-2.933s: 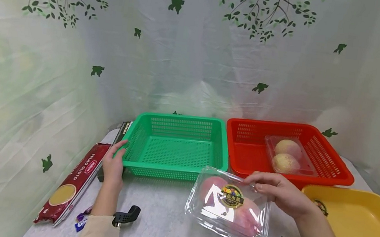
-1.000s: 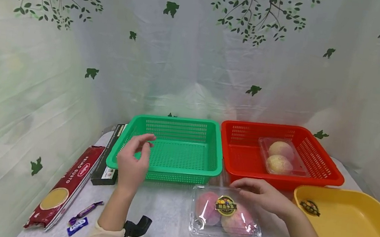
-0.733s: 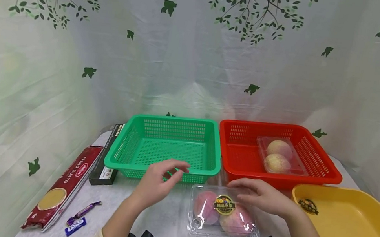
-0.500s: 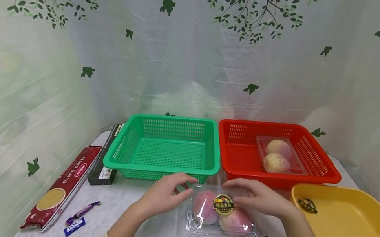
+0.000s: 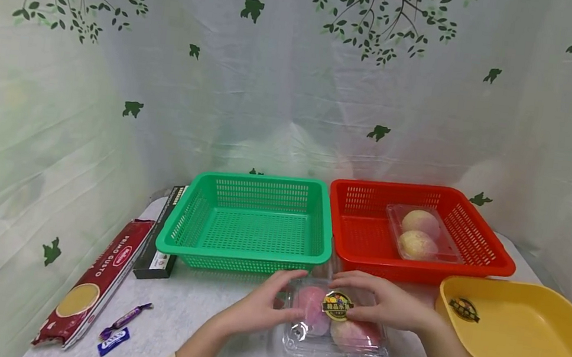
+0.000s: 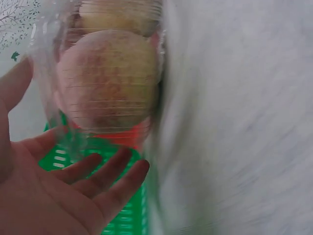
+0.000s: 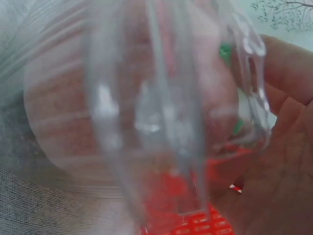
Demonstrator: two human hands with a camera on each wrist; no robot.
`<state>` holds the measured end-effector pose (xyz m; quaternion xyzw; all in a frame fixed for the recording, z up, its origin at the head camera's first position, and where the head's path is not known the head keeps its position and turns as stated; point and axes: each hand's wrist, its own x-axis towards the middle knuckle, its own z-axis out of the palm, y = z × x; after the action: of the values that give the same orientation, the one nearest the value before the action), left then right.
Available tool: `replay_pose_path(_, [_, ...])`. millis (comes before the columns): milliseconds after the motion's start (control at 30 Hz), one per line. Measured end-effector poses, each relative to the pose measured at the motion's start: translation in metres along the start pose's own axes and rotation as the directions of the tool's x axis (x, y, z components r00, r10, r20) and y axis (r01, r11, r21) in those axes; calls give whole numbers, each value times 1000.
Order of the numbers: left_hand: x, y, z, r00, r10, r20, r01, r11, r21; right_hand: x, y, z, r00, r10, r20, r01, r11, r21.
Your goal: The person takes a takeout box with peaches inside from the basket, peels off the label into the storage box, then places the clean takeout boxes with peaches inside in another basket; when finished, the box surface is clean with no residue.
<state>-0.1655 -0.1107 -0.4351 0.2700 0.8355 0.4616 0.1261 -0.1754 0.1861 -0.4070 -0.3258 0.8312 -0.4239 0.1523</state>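
A clear plastic box of peaches with a round black-and-gold label sits flat on the table in front of the baskets. My left hand is at its left side, thumb over the lid and fingers by the far left corner. In the left wrist view the left fingers are spread beside the clear wall, around a peach seen through it. My right hand lies over the box's right far part, thumb beside the label. The right wrist view shows a gap between palm and box.
Behind stand a green basket and a red basket holding another peach pack. A yellow tray with a label is at right. At left lie a red PRIMO GUSTO packet, a black box and two small candies.
The right hand has lowered the peach box to the table. My left hand has left the green basket's rim and come right to the box; the right thumb has shifted toward the label.
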Motion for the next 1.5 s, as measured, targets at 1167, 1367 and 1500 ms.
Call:
replay_pose_path(1167, [6, -15, 7, 998, 15, 66, -3, 983, -181, 4, -11, 5, 992, -96, -88, 87, 991, -100])
replay_pose_path(1367, [5, -15, 6, 998, 15, 67, -3, 983, -184, 3, -14, 3, 987, -133, -93, 127, 990, -65])
replay_pose_path(1500, [5, -16, 6, 998, 18, 62, -7, 984, -180, 1, -17, 2, 981, -162, -106, 159, 986, -41])
